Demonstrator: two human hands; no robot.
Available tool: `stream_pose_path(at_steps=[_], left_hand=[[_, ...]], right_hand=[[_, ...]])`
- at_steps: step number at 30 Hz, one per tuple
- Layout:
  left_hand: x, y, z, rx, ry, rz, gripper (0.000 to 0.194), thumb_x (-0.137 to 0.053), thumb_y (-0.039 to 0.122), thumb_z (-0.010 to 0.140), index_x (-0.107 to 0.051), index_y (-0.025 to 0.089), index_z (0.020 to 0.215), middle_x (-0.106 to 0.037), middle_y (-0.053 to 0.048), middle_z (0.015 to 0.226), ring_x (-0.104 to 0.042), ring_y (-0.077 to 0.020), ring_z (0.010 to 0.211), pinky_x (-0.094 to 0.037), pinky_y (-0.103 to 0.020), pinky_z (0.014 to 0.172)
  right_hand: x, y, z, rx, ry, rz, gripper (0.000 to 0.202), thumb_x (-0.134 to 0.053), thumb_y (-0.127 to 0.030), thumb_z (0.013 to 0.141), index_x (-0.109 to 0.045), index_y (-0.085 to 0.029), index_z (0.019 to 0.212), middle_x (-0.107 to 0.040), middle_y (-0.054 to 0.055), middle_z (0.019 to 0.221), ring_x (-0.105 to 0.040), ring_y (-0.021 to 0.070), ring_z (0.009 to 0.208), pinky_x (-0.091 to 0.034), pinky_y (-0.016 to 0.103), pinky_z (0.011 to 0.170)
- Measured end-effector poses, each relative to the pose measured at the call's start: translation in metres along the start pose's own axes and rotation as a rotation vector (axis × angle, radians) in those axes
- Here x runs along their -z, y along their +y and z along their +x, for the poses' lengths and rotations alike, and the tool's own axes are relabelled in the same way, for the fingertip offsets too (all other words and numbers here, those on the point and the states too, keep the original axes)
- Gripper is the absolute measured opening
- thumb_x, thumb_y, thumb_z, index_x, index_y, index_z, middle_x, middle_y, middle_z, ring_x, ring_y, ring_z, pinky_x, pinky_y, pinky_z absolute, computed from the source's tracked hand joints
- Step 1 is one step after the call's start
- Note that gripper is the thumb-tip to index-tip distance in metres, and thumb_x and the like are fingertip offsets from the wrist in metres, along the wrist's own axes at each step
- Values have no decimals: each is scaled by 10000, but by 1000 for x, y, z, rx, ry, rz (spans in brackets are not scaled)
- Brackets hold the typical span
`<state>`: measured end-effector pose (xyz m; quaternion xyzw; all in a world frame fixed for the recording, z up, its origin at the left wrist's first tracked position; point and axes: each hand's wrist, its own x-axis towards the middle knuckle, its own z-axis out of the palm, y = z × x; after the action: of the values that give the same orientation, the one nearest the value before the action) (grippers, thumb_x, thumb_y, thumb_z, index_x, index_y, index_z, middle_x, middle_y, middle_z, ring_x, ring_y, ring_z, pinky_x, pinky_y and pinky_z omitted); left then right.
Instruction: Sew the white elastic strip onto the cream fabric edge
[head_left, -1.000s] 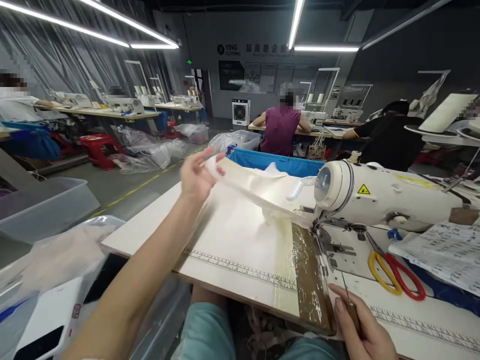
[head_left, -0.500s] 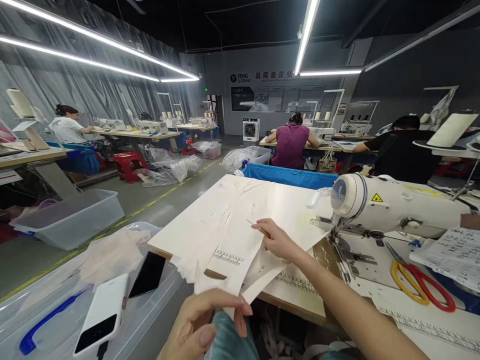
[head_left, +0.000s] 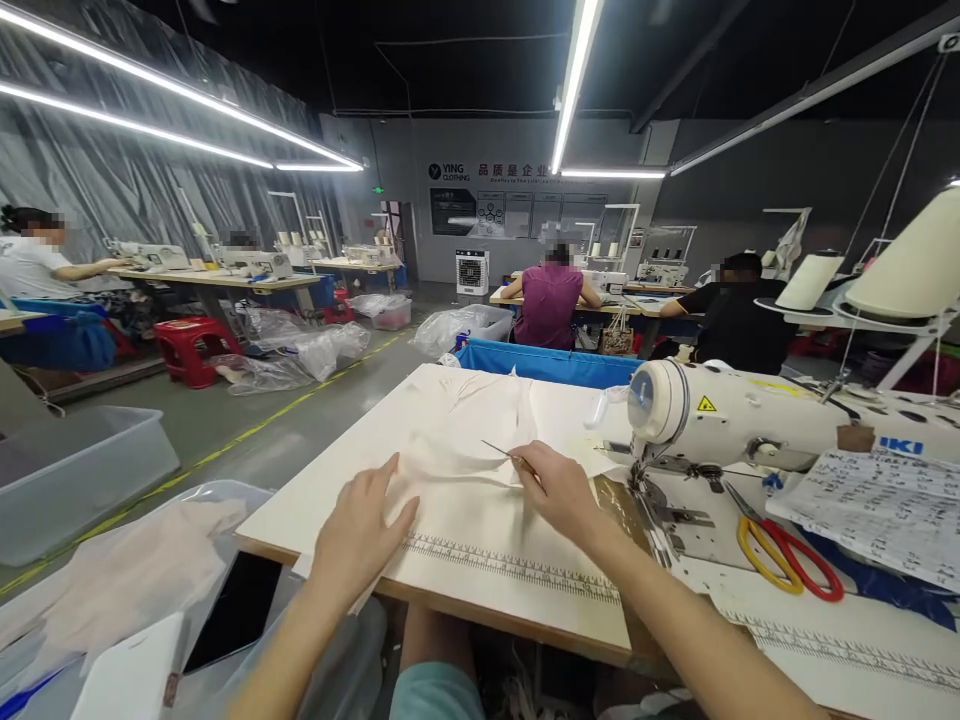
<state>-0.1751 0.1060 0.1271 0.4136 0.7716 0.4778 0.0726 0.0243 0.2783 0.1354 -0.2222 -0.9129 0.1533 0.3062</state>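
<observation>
Pale, thin fabric (head_left: 465, 420) lies in loose folds on the white table top (head_left: 337, 470). At its near left edge, my left hand (head_left: 364, 530) rests with thumb and fingers apart. My right hand (head_left: 555, 490) is closed around a slim pointed tool (head_left: 497, 447), whose dark tip points left over the cloth. A printed ruler scale (head_left: 517, 572) runs along the near edge, below both hands. Right of my right hand stands a white sewing machine (head_left: 697, 410).
Scissors (head_left: 787, 560) with yellow and red handles lie beside the machine, near a handwritten sheet (head_left: 877, 510). At lower left, a clear bin (head_left: 360, 650) bears cloth, a phone (head_left: 236, 610) and a white device (head_left: 131, 670). Several people sit at machines beyond.
My left hand has moved from the near edge up onto the table, its fingers now spread. The ruler-printed piece it was beside no longer shows there; the fabric lies farther back. The view has shifted right.
</observation>
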Motion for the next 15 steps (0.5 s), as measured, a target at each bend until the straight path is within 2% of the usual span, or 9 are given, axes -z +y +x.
stream_pose_path(at_steps=[2, 3, 6, 8, 11, 13, 15], left_hand=[[-7, 7, -5, -146, -26, 109, 566, -597, 510, 800, -557, 223, 1287, -552, -102, 1197, -599, -231, 793, -513, -365, 727], [-11, 12, -10, -211, -104, 62, 538, -566, 495, 843, -525, 239, 1314, -513, -104, 1268, -597, -196, 745, -514, -340, 692], [-24, 34, -24, -335, -465, -187, 511, -506, 420, 919, -407, 274, 1399, -484, -108, 1315, -581, -127, 648, -497, -276, 595], [-27, 49, -27, -390, -642, -228, 437, -467, 372, 943, -442, 262, 1365, -564, -84, 1170, -576, -126, 646, -477, -254, 588], [-21, 64, -24, -504, -719, -80, 259, -426, 349, 967, -630, 218, 1058, -597, -41, 905, -573, -154, 726, -448, -242, 639], [-12, 66, -21, -549, -732, 20, 308, -396, 362, 989, -635, 202, 880, -591, -32, 833, -573, -159, 754, -436, -234, 653], [0, 62, -17, -543, -706, 57, 348, -381, 397, 998, -608, 194, 828, -597, -24, 805, -576, -148, 710, -435, -222, 625]], right_hand=[[4, -13, -12, 39, 30, -12, 255, -413, -168, 938, -631, -191, 1068, -674, 64, 955, -630, 202, 803, -423, 290, 651], [5, -20, -19, 62, 32, -14, 255, -422, -152, 919, -630, -191, 1062, -671, 58, 931, -628, 194, 780, -417, 284, 642], [7, -38, -37, 125, 11, -14, 228, -443, -130, 868, -621, -189, 997, -651, 41, 861, -613, 181, 731, -396, 273, 614], [10, -47, -47, 157, -5, -17, 187, -436, -142, 874, -600, -194, 948, -637, 38, 847, -597, 177, 714, -378, 270, 594], [21, -56, -62, 179, -28, -29, 165, -404, -169, 918, -563, -209, 902, -618, 24, 814, -563, 164, 671, -352, 267, 573], [32, -60, -71, 167, -53, -31, 165, -395, -177, 927, -544, -213, 866, -603, 13, 784, -537, 156, 640, -341, 269, 560], [45, -65, -83, 130, -93, -10, 144, -411, -173, 913, -532, -209, 846, -595, 6, 775, -524, 147, 628, -335, 269, 551]])
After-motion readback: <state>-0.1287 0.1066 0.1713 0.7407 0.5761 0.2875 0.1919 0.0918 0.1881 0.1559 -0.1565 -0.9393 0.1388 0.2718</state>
